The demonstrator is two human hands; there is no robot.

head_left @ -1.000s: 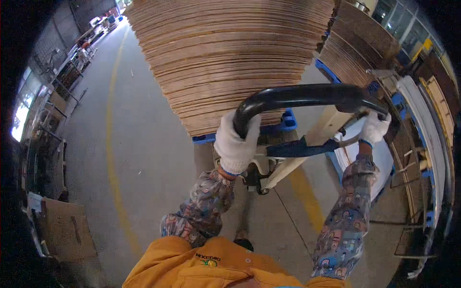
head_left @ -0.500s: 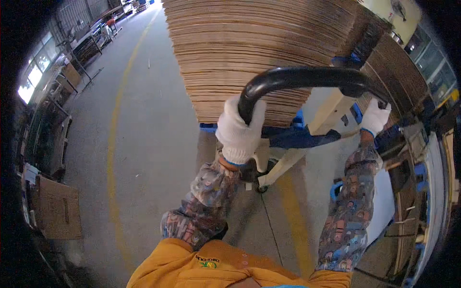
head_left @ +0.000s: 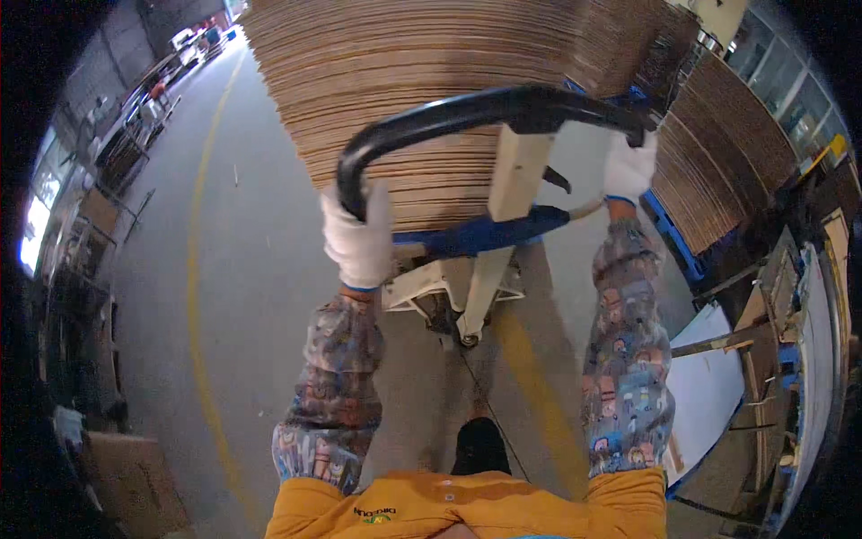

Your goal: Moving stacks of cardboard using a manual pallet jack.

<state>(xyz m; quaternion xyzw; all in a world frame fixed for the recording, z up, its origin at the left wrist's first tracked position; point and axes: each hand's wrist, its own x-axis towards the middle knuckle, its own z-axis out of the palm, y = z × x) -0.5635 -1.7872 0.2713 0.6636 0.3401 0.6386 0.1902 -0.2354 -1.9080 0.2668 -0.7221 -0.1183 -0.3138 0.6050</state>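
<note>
Both my hands wear white knit gloves and grip the black looped handle (head_left: 449, 112) of a pallet jack. My left hand (head_left: 357, 238) is wrapped round the handle's left end, and my right hand (head_left: 631, 166) holds its right end. Below the handle runs the jack's cream steering shaft (head_left: 521, 171), with a blue cloth-like wrap (head_left: 494, 234) across it. The cream base and small wheels (head_left: 467, 337) stand on the floor. Just beyond the handle rises a tall stack of flat cardboard sheets (head_left: 404, 54), whose underside is partly hidden by the handle and wrap.
At the right another cardboard stack (head_left: 709, 153) stands on a blue pallet (head_left: 673, 238). Nearer on that side lean white panels (head_left: 709, 386) and boards. A yellow line (head_left: 196, 296) runs along the floor at left, beside racks and a cardboard box (head_left: 135, 481).
The handle and both my hands have swung to the left. The jack's shaft now stands more nearly straight ahead, and the loaded stack has shifted left in view. A dark shoe now shows below.
</note>
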